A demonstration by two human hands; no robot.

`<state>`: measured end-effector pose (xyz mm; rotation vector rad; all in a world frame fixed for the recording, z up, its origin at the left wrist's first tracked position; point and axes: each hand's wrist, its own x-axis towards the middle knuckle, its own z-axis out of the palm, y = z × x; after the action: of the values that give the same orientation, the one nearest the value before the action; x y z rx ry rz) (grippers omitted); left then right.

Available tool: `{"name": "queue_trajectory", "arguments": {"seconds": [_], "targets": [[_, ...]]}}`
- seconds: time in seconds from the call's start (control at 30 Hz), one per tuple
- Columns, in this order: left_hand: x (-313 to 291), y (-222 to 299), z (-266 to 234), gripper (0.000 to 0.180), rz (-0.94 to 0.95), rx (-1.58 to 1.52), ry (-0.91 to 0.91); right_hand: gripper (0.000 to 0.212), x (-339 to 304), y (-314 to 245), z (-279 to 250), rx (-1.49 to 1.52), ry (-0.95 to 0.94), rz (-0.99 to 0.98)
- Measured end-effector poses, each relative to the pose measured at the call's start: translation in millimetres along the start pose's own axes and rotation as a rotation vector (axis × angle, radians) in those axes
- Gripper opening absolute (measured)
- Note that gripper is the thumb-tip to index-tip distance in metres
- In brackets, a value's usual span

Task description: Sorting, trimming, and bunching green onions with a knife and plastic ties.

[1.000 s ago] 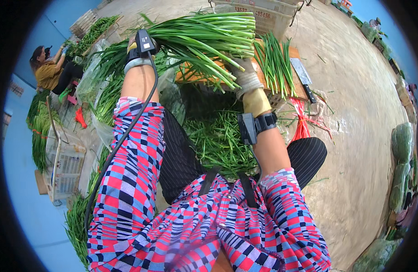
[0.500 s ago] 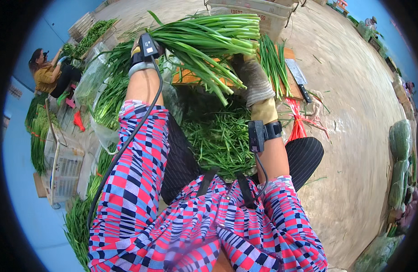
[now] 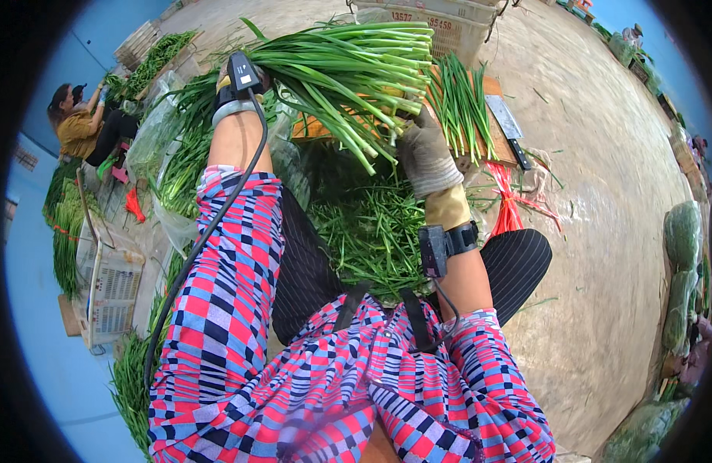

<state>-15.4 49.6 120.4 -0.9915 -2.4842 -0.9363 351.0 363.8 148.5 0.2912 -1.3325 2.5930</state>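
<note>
A large bunch of garlic chives (image 3: 340, 65), long flat green leaves with pale stem ends pointing right, is held up in front of me. My left hand (image 3: 246, 76) grips its leafy end, with its fingers mostly hidden behind leaves and a wrist device. In a grey-and-tan glove, my right hand (image 3: 428, 150) is closed on the lower stems by the cut ends; its fingertips are partly covered. Beyond that hand, a smaller pile of chives (image 3: 460, 104) lies on a wooden board (image 3: 491, 89). A cleaver (image 3: 504, 119) with a black handle rests along the board's right side.
Loose green trimmings (image 3: 379, 239) lie between my knees. Red plastic strips (image 3: 506, 204) hang below the board. More chives (image 3: 182, 174) and clear plastic lie left. A pale crate (image 3: 113, 289) stands far left, stacked crates (image 3: 448, 31) ahead. Another person (image 3: 79, 127) sits back left.
The bunch has shifted slightly left, its stem ends fanned more. My right hand has come left and up against the stem ends, and now shows more. My left hand has moved slightly left.
</note>
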Motion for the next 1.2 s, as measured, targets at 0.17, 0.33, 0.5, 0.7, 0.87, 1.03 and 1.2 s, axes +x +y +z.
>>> {"name": "queue_trajectory", "arguments": {"seconds": [0.17, 0.33, 0.5, 0.7, 0.87, 1.03, 1.2], "targets": [[1, 17, 4, 0.024, -0.106, 0.246, -0.025, 0.049, 5, 27, -30, 0.349, 0.015, 0.062], [2, 20, -4, 0.025, -0.108, 0.375, -0.037, 0.039, 33, 41, -31, -0.054, -0.082, -0.018], [-1, 18, -12, 0.026, -0.124, 0.397, -0.048, 0.024, 46, 32, -18, 0.151, 0.107, 0.047], [-9, 20, -28, 0.028, -0.138, 0.39, -0.019, 0.034, 5, 17, -5, 0.38, 0.204, 0.051], [4, 36, -3, 0.029, -0.119, 0.327, -0.025, 0.024, -40, 4, -46, 0.564, -0.033, -0.013], [-5, 44, -29, 0.03, -0.116, 0.312, -0.01, 0.036, -73, 17, -66, -0.379, 0.138, 0.375], [2, 60, -20, 0.031, -0.099, 0.231, -0.014, 0.099, -22, 44, -65, -1.146, 0.215, 0.342]]}}
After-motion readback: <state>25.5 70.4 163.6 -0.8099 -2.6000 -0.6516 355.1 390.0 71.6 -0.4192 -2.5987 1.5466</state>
